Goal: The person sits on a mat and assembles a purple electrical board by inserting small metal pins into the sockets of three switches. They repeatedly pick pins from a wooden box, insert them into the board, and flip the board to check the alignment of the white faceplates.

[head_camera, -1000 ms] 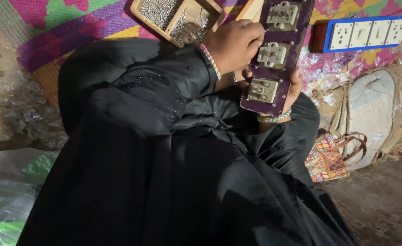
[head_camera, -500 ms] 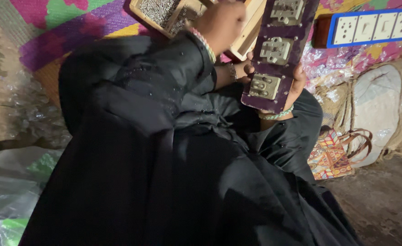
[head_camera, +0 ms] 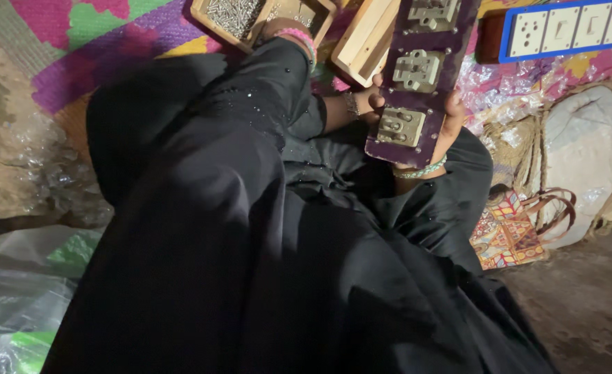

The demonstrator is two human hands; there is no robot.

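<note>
My right hand grips a long dark purple switch panel with pale cream plastic switch blocks screwed to it, holding it by its near end, the fingers wrapped behind and the thumb side showing at the right edge. The panel stands tilted up and away from me, above my lap in its black cloth. A green beaded bangle sits on that wrist just below the panel.

My left hand reaches out ahead and to the left of the panel, over a shallow wooden tray with compartments that holds small silver screws. The sleeve and pink bangles cover most of the hand, so I cannot tell how the fingers are set or whether they hold anything.

Between my two hands, touching the panel's left side, lies a pale wooden box frame. Beyond my right hand rests a blue-edged board of white sockets and switches. To the right of it, near my knee, is a woven straw bag.
</note>
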